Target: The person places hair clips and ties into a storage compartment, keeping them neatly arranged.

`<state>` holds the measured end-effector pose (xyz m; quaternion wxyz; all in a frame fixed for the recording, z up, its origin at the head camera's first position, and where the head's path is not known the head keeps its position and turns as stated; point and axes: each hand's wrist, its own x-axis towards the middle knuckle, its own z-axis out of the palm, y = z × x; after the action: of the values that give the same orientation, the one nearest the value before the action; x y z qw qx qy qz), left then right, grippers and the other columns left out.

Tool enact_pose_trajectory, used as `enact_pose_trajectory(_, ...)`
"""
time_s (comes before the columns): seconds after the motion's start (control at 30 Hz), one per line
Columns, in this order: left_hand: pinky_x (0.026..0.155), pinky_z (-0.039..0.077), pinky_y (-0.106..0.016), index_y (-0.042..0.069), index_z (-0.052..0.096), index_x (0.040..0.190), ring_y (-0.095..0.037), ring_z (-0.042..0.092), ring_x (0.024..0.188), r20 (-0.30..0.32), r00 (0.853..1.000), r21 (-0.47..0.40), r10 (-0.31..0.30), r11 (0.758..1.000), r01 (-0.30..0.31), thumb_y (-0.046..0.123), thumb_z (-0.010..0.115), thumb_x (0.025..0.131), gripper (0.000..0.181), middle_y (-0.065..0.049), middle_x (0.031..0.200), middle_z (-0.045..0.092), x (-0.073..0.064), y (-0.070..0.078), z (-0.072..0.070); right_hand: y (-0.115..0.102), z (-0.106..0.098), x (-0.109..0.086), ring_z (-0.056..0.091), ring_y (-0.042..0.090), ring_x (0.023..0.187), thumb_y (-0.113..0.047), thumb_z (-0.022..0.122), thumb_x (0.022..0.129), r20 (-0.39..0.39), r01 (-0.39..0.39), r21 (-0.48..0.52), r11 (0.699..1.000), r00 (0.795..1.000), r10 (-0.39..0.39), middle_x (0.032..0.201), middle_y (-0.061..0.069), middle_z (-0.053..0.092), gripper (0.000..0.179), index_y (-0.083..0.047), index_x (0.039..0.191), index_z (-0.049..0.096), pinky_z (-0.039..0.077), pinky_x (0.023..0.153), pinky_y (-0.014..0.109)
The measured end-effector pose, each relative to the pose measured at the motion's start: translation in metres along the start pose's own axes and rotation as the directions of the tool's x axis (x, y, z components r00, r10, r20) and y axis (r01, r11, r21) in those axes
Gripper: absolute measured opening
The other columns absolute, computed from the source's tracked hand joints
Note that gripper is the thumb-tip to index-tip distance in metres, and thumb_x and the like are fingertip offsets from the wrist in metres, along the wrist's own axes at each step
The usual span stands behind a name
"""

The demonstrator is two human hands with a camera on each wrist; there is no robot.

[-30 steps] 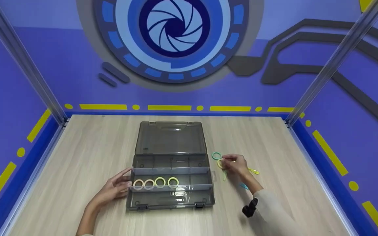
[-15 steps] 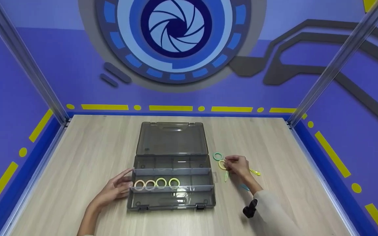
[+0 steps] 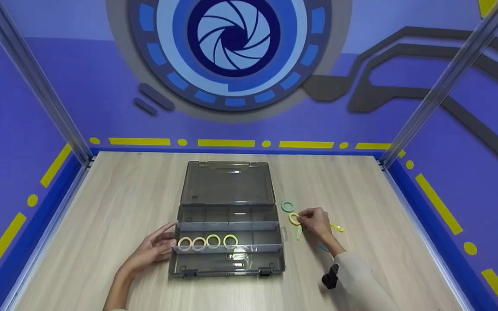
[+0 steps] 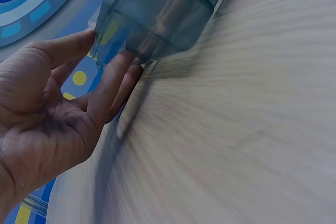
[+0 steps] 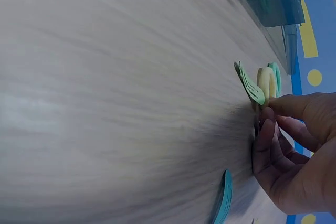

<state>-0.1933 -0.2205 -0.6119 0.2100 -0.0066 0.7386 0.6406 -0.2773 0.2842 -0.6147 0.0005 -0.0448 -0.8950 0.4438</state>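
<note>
A smoky clear compartment box (image 3: 227, 272) lies with its lid (image 3: 227, 183) laid back on the table. Several pale orange and yellow hair ties (image 3: 213, 240) stand in a row in its middle compartment. My left hand (image 3: 147, 250) touches the box's left side, its fingers mostly extended against the wall. To the right of the box, my right hand (image 3: 316, 222) pinches the edge of a yellow hair tie (image 3: 293, 219) between thumb and fingers. Just behind it lies a green hair tie (image 3: 288, 206), and a light green slotted hair clip (image 5: 252, 85) is close to the fingertips.
A yellow hair clip (image 3: 337, 227) lies right of my right hand. A blue-green hair clip (image 5: 224, 198) sits nearer me, partly under the wrist. Blue walls (image 3: 249, 129) and metal posts (image 3: 430, 86) enclose the wooden table (image 3: 136, 181) at the back and sides.
The right fingers have slid slightly to the right and nearer me along the yellow hair tie. My left hand stays against the box. The whole view has shifted a little.
</note>
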Motion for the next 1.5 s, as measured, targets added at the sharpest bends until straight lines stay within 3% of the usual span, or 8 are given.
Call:
enact_pose_trajectory(0.4, 0.098, 0.056, -0.042, 0.016, 0.026, 0.163, -0.022, 0.060, 0.119, 0.028, 0.999, -0.004, 0.044, 0.999, -0.044, 0.027, 0.061, 0.104, 0.069, -0.027, 0.148, 0.042, 0.000, 0.000, -0.001, -0.006, -0.011, -0.003, 0.066, 0.020, 0.065, -0.006, 0.074, 0.092, 0.005, -0.009, 0.058, 0.998, 1.000, 0.009, 0.078, 0.010, 0.072, 0.009, 0.001, 0.095, 0.076, 0.045, 0.050, 0.019)
enact_pose_trajectory(0.67, 0.096, 0.057, -0.039, 0.017, 0.028, 0.162, -0.019, 0.060, 0.116, 0.018, 0.999, 0.012, 0.050, 0.999, -0.050, 0.029, 0.063, 0.103, 0.070, -0.026, 0.147, 0.043, -0.003, 0.000, -0.002, -0.017, -0.019, -0.010, 0.068, 0.016, 0.073, -0.008, 0.072, 0.095, 0.112, -0.104, 0.216, 0.971, 0.990, 0.081, 0.087, 0.006, 0.072, 0.019, 0.005, 0.107, 0.074, 0.057, 0.064, 0.026)
enact_pose_trajectory(0.83, 0.093, 0.057, -0.037, 0.016, 0.027, 0.163, -0.017, 0.057, 0.109, 0.039, 0.998, -0.002, 0.057, 0.998, -0.057, 0.028, 0.063, 0.103, 0.071, -0.027, 0.146, 0.042, -0.003, -0.001, -0.003, -0.024, -0.025, -0.015, 0.070, 0.016, 0.082, -0.015, 0.070, 0.097, 0.257, -0.152, 0.315, 0.937, 0.964, 0.070, 0.093, 0.001, 0.071, 0.032, 0.008, 0.120, 0.068, 0.059, 0.073, 0.029)
enact_pose_trajectory(1.1, 0.097, 0.057, -0.041, 0.016, 0.027, 0.163, -0.023, 0.061, 0.120, 0.029, 0.999, -0.008, 0.041, 0.999, -0.041, 0.026, 0.061, 0.104, 0.069, -0.027, 0.148, 0.042, -0.002, -0.001, -0.001, -0.044, -0.029, -0.019, 0.070, 0.010, 0.089, -0.019, 0.071, 0.098, 0.449, -0.225, 0.419, 0.880, 0.894, 0.015, 0.104, -0.001, 0.072, 0.042, 0.004, 0.131, 0.062, 0.058, 0.078, 0.024)
enact_pose_trajectory(1.33, 0.097, 0.056, -0.043, 0.016, 0.028, 0.162, -0.024, 0.061, 0.119, 0.025, 0.998, 0.013, 0.050, 0.999, -0.050, 0.028, 0.062, 0.103, 0.069, -0.028, 0.147, 0.042, -0.002, 0.000, -0.001, -0.063, -0.017, -0.020, 0.070, 0.008, 0.087, -0.011, 0.070, 0.097, 0.527, -0.207, 0.425, 0.881, 0.848, -0.054, 0.104, 0.002, 0.074, 0.039, 0.008, 0.130, 0.061, 0.059, 0.078, 0.024)
enact_pose_trajectory(1.5, 0.095, 0.057, -0.042, 0.016, 0.029, 0.162, -0.022, 0.060, 0.115, 0.020, 0.999, 0.011, 0.045, 0.999, -0.045, 0.026, 0.062, 0.103, 0.069, -0.027, 0.146, 0.042, -0.002, 0.000, 0.001, -0.074, 0.000, -0.022, 0.069, 0.009, 0.082, -0.010, 0.070, 0.096, 0.544, -0.170, 0.398, 0.902, 0.835, -0.083, 0.094, 0.000, 0.072, 0.040, 0.011, 0.129, 0.060, 0.058, 0.074, 0.023)
